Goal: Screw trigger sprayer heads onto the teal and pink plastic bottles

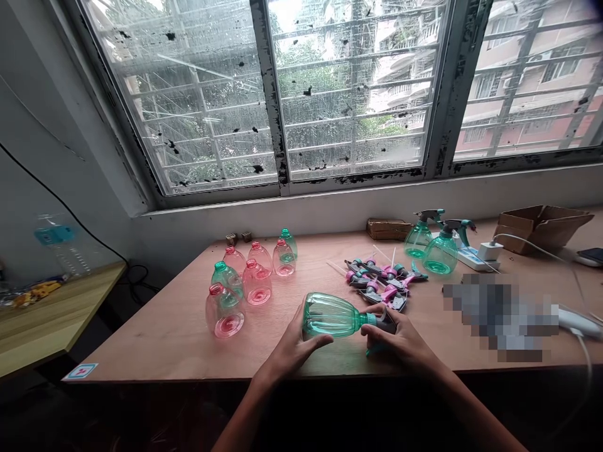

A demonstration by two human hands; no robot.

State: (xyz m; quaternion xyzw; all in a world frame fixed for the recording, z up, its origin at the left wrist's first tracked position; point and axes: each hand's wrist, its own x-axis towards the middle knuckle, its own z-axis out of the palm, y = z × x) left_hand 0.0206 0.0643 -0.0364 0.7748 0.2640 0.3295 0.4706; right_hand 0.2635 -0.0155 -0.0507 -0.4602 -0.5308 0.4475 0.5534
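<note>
A clear green spray bottle point(331, 315) lies sideways in the air above the table's front edge, its neck to the right. My left hand point(300, 342) cups the bottle's base, thumb along the underside. At the neck, my right hand point(393, 336) is closed around the grey and teal spray head point(384, 321), which sits on the bottle's mouth; whether it is screwed tight I cannot tell. Just beyond lies a pile of pink, grey and teal spray heads point(384, 282) with thin tubes. To the left stand several open pink bottles point(258, 285) and green bottles point(227, 279).
Two green bottles with spray heads point(440, 254) stand at the back right, beside a power strip point(475, 257) and an open cardboard box point(537, 229). A brown block point(389, 229) lies by the wall. White cables point(546, 242) cross the wooden table point(164, 339) on the right.
</note>
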